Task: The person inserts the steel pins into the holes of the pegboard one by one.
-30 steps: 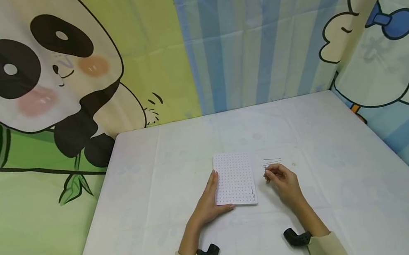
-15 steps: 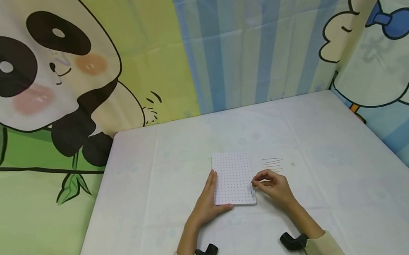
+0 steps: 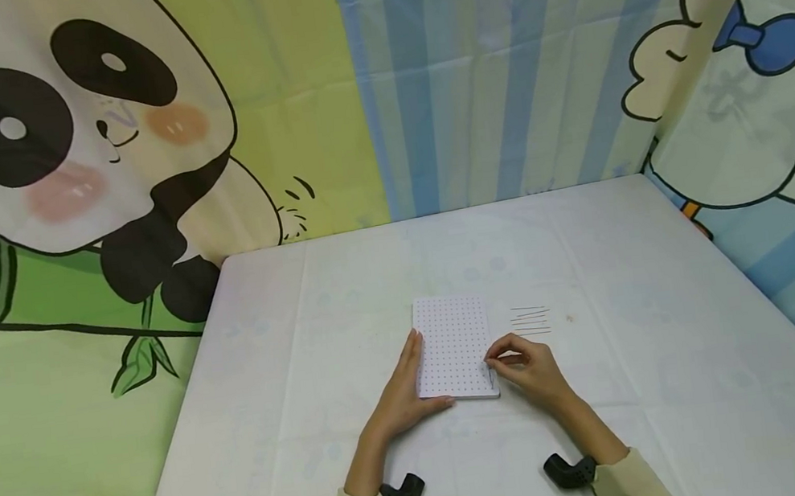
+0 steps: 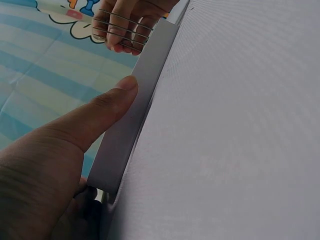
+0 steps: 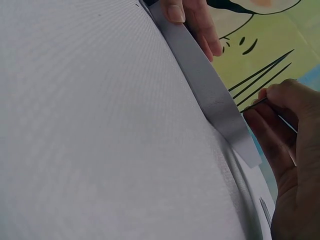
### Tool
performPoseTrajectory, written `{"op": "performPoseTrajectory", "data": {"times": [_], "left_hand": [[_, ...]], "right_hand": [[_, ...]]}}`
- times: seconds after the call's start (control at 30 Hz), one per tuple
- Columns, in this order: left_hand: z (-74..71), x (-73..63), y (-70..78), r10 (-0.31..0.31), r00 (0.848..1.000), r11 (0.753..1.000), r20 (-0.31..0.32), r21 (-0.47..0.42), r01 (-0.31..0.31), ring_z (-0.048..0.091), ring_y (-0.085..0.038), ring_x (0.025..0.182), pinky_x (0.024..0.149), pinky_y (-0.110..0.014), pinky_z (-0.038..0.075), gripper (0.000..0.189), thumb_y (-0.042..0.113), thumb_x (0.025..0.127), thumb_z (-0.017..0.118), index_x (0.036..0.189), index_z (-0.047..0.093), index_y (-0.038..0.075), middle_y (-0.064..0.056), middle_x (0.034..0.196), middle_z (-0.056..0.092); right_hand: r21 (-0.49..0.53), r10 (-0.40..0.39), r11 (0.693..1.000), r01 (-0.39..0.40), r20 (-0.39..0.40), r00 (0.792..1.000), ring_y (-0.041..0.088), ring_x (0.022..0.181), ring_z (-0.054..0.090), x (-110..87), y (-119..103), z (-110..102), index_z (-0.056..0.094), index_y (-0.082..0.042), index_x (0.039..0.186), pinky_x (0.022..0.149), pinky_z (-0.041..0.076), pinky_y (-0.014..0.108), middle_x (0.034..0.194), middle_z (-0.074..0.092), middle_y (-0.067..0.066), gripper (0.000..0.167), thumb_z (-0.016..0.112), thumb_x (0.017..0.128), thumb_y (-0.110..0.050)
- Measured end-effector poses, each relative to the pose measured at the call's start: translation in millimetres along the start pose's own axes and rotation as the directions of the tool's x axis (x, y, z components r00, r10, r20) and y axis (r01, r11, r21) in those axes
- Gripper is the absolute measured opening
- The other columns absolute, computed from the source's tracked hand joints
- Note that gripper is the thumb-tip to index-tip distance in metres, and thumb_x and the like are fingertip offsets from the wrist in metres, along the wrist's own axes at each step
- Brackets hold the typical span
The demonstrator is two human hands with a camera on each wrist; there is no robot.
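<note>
A white board point(image 3: 451, 339) dotted with rows of small holes lies flat in the middle of the table. My left hand point(image 3: 400, 400) braces its near left corner, fingers straight along the left side and thumb against the near edge. Over the board's right edge, my right hand point(image 3: 532, 369) pinches a thin needle point(image 5: 254, 105) between thumb and fingertips, its lower end right at the board. Beside it, several needles point(image 5: 256, 80) stand up from the board, slightly tilted; the right fingers partly cover them in the left wrist view.
Several more needles point(image 3: 530, 320) lie in a loose row on the white tablecloth point(image 3: 626, 280), right of the board. A cartoon-printed curtain point(image 3: 467, 79) hangs behind the table. Each wrist wears a black camera mount point(image 3: 570, 471).
My right hand has moved left from the row of loose needles to the board's right edge, carrying a needle. My left hand keeps its place on the board.
</note>
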State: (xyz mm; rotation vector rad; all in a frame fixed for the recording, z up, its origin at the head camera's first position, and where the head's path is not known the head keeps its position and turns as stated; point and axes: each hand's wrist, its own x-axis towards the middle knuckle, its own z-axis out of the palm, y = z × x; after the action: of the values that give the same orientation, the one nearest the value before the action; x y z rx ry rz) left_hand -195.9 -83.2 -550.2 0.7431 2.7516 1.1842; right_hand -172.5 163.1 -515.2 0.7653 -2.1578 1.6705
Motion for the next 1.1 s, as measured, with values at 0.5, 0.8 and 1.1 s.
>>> {"op": "performPoseTrajectory", "data": {"times": [0.5,0.8,1.1], "left_hand": [[-1.1,-0.3,0.2,0.012,1.000,1.000,0.003,0.000,-0.012,0.009,-0.020,0.139,0.107,-0.040,0.024,0.117,0.047,0.066,0.079,0.149,0.005,0.009,-0.003,0.155,-0.001],[-1.4,0.0,-0.2,0.010,1.000,1.000,0.003,-0.001,-0.010,0.009,-0.021,0.139,0.107,-0.041,0.024,0.118,0.050,0.066,0.078,0.149,0.004,0.011,-0.003,0.155,-0.001],[-1.1,-0.5,0.8,0.004,1.000,1.000,0.006,0.009,-0.004,0.009,-0.022,0.139,0.107,-0.041,0.023,0.117,0.047,0.067,0.079,0.149,0.005,0.008,-0.004,0.155,-0.001]], "right_hand": [[-0.047,-0.009,0.999,0.009,0.016,1.000,0.029,0.074,0.064,0.2,-0.8,0.6,0.064,0.006,0.084,0.065,0.054,0.031,0.080,0.065,0.017,0.014,0.067,0.074,0.015],[-0.111,0.019,0.994,-0.019,0.006,1.000,0.027,0.075,0.064,1.3,-4.8,1.0,0.065,0.003,0.083,0.065,0.055,0.034,0.080,0.066,0.013,0.012,0.069,0.074,0.011],[-0.097,0.028,0.995,-0.027,0.008,1.000,0.029,0.076,0.065,0.0,-3.4,1.2,0.065,0.003,0.082,0.065,0.055,0.033,0.081,0.067,0.013,0.012,0.069,0.074,0.011]]}}
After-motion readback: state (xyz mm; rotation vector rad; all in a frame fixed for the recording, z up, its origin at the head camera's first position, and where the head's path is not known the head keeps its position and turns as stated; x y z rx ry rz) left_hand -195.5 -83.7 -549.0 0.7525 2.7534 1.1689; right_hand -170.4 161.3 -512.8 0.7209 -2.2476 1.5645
